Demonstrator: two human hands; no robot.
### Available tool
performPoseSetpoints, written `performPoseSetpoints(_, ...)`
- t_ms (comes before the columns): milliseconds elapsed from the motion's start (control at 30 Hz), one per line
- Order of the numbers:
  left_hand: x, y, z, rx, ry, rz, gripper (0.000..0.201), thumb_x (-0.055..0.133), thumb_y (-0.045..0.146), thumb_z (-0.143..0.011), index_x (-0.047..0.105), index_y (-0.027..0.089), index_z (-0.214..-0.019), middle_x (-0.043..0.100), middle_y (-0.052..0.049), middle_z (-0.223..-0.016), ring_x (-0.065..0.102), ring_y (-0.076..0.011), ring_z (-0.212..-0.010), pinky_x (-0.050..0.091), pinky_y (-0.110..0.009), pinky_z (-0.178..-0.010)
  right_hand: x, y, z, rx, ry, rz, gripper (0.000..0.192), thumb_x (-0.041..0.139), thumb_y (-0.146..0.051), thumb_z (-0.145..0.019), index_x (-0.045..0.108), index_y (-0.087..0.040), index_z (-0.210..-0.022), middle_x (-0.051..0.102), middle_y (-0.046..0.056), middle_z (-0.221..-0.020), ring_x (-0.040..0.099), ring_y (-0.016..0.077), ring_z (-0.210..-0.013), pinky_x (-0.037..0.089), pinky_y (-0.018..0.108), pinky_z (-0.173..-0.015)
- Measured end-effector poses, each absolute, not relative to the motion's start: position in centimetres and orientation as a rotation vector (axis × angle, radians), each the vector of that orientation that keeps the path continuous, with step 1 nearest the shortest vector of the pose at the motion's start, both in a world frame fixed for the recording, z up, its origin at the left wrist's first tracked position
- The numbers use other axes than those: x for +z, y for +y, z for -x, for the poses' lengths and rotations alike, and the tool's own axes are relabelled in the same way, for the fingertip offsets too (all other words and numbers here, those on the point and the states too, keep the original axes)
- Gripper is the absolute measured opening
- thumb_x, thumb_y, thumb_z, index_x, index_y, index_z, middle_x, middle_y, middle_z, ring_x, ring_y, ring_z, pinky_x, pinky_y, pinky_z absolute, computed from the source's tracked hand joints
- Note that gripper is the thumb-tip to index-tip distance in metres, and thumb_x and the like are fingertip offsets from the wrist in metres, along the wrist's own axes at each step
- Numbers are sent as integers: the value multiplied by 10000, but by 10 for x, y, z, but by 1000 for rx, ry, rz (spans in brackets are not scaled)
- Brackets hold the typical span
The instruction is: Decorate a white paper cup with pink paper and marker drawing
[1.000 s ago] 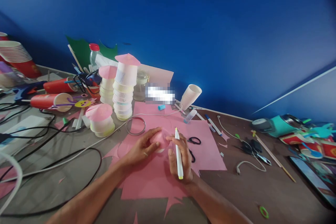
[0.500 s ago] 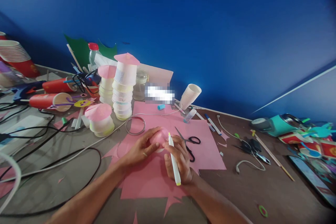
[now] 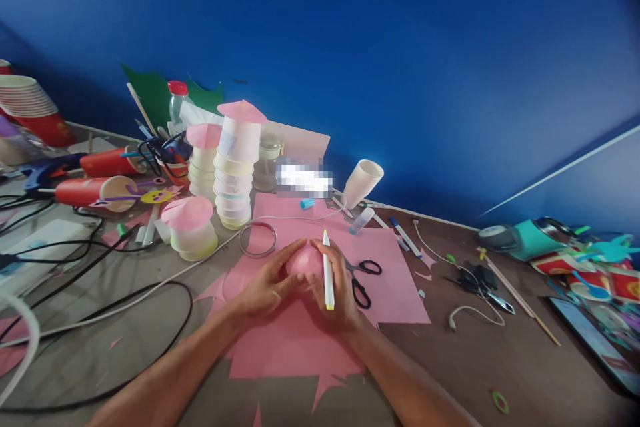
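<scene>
1. Counter [image 3: 475, 347]: beneath your hands, bearing the items below.
2. Pink sheets [image 3: 280, 353]: spread flat under both your hands.
3. Tall cup stack [image 3: 235, 167]: upright beyond your left hand, topped with a pink paper roof [image 3: 242, 112].
4. Your left hand [image 3: 267, 283]: fingers curved, pinching the left side of the pink cone [image 3: 305, 261].
5. Your right hand [image 3: 341, 290]: fingers bent, gripping the white marker [image 3: 328, 277] and cupping the cone's right side.
6. Scissors [image 3: 354, 268]: just right of your right hand, on pink paper.
7. Pink cone: between your hands.
8. White marker: yellow tip pointing away from you.
</scene>
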State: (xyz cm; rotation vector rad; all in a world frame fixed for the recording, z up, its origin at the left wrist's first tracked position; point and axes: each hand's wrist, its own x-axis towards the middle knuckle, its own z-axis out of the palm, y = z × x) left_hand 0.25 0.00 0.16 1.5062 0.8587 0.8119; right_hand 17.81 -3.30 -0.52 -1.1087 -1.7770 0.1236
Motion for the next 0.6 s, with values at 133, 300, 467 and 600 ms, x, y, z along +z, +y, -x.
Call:
performPoseSetpoints(133,3,0,-3,806,848,-1484,670,638,527,-864,467,249,-1449,463,-89,-1538,411,-321,-1416,397,-411,-1150,-3,-30,-178,145,-1726,1120,363,504,-256,-952,467,-233,-1312,655,122,-1220,596,300,-1157,498,575,-1000)
performPoseSetpoints(300,6,1,-4,803,857,-1518,604,591,511,-897,498,233,-1425,491,-92,-1516,441,-306,-1397,389,-412,-1151,-3,-31,-179,88,-1757,1124,368,506,-239,-937,487,-186,-1300,660,146,-1209,615,303,-1154,503,568,-996)
performPoseSetpoints(467,5,0,-4,793,896,-1521,639,578,515,-898,466,211,-1448,467,-112,-1532,447,-304,-1393,392,-424,-1149,-6,-34,-181,161,-1767,1160,406,502,-250,-949,469,-196,-1351,648,157,-1262,644,293,-1164,556,471,-958)
performPoseSetpoints(600,3,0,-3,779,965,-1536,670,579,526,-894,442,209,-1468,437,-104,-1554,408,-307,-1423,369,-416,-1167,-7,-35,-183,266,-1738,1206,425,513,-288,-944,481,-200,-1359,643,160,-1284,638,316,-1186,548,472,-979)
